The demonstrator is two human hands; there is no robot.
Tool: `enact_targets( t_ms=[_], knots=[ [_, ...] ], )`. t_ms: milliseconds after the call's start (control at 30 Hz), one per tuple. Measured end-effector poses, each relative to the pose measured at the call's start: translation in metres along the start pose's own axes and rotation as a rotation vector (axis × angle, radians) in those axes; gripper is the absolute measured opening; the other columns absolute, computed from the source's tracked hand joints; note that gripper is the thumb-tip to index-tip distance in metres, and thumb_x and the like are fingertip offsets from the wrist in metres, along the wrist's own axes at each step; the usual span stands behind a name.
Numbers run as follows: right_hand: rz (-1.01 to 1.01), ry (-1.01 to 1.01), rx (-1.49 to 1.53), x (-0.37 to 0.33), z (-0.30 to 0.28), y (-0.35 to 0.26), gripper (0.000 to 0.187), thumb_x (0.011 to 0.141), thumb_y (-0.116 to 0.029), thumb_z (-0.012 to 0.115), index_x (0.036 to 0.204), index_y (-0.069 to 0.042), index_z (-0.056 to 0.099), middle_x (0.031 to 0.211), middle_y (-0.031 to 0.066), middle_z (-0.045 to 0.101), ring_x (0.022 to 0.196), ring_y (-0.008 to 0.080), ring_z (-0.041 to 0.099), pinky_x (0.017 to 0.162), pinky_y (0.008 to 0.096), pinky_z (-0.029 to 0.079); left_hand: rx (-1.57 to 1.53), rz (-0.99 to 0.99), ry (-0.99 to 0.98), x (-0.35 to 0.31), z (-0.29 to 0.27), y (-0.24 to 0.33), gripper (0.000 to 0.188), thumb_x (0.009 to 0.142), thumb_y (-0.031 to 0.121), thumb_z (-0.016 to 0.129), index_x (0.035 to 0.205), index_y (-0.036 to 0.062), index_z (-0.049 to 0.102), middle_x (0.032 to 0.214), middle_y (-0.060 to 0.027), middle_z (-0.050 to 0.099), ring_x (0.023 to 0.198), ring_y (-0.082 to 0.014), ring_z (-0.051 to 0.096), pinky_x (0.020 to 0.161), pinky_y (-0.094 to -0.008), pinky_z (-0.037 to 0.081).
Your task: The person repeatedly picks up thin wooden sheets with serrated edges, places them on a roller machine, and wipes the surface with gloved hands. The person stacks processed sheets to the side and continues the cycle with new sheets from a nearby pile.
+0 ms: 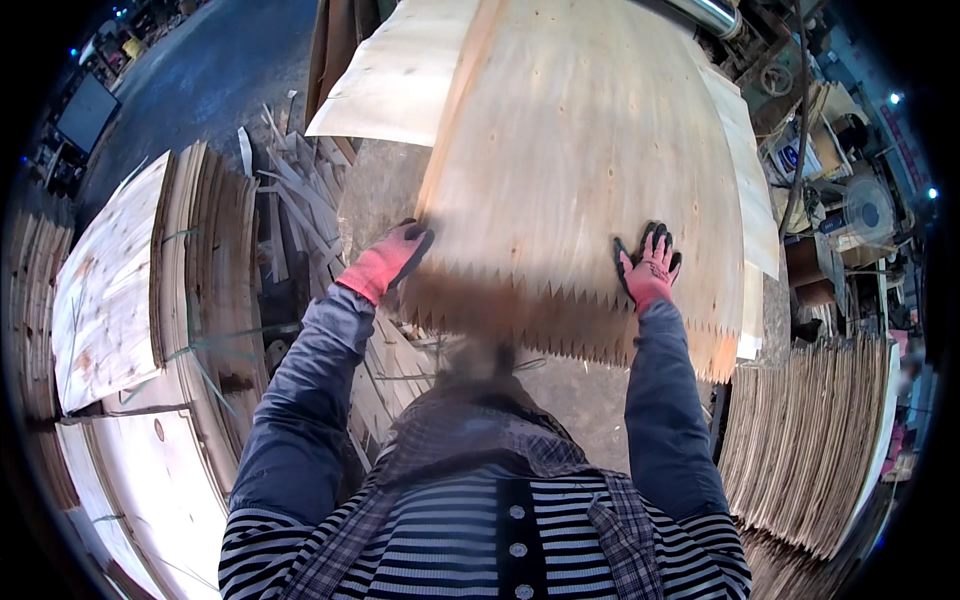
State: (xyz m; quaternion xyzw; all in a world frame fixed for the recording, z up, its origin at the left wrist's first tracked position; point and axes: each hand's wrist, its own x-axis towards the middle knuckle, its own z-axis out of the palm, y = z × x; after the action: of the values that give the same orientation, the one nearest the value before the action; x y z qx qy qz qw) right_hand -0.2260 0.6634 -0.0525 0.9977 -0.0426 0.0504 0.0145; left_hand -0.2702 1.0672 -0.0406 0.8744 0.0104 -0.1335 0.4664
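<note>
A large pale wood veneer sheet [580,170] lies before me, its near edge jagged like saw teeth. My left hand [388,260], in a pink glove with black fingers, is closed on the sheet's left edge close to its near corner. My right hand [650,268], gloved alike, rests flat on the sheet's right part with fingers spread. Along the near edge a brown toothed strip [470,305] is partly smeared by motion. Other veneer sheets [385,85] show from beneath on both sides.
Tied stacks of veneer [205,220] stand at my left, and another tall stack [805,440] at my right. Scrap strips [300,195] litter the floor on the left. A metal roller [712,15] is at the far right, and a fan [866,212] stands beyond the right side.
</note>
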Motion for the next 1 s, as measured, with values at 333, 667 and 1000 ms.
enact_targets(
  t_ms=[333, 667, 1000],
  knots=[
    [-0.115, -0.035, -0.007, 0.022, 0.006, -0.023, 0.07, 0.078, -0.048, 0.046, 0.131, -0.005, 0.028, 0.137, 0.0128, 0.024, 0.125, 0.0288, 0.023, 0.102, 0.0461, 0.014, -0.105, 0.42, 0.078, -0.033, -0.02, 0.007, 0.032, 0.086, 0.016, 0.041, 0.113, -0.0001, 0.05, 0.118, -0.014, 0.049, 0.112, -0.0222, 0.042, 0.095, -0.0287, 0.03],
    [-0.157, -0.154, 0.161, 0.159, -0.005, -0.038, 0.077, 0.076, -0.053, 0.045, 0.132, -0.004, 0.024, 0.139, 0.0124, 0.019, 0.128, 0.0286, 0.017, 0.104, 0.0462, 0.007, -0.398, -0.144, 0.184, -0.038, 0.021, 0.017, 0.038, 0.083, 0.02, 0.055, 0.113, -0.0023, 0.048, 0.108, -0.011, 0.054, 0.103, -0.0163, 0.048, 0.088, -0.0264, 0.037],
    [-0.148, 0.269, 0.098, 0.306, -0.024, -0.057, 0.075, 0.079, -0.054, 0.039, 0.132, -0.005, 0.023, 0.138, 0.0126, 0.022, 0.128, 0.0272, 0.016, 0.104, 0.0449, 0.007, -0.401, -0.212, 0.355, -0.025, 0.042, -0.017, 0.036, 0.082, 0.024, 0.056, 0.108, -0.0013, 0.052, 0.098, -0.0093, 0.058, 0.095, -0.0162, 0.052, 0.084, -0.0258, 0.039]
  ],
)
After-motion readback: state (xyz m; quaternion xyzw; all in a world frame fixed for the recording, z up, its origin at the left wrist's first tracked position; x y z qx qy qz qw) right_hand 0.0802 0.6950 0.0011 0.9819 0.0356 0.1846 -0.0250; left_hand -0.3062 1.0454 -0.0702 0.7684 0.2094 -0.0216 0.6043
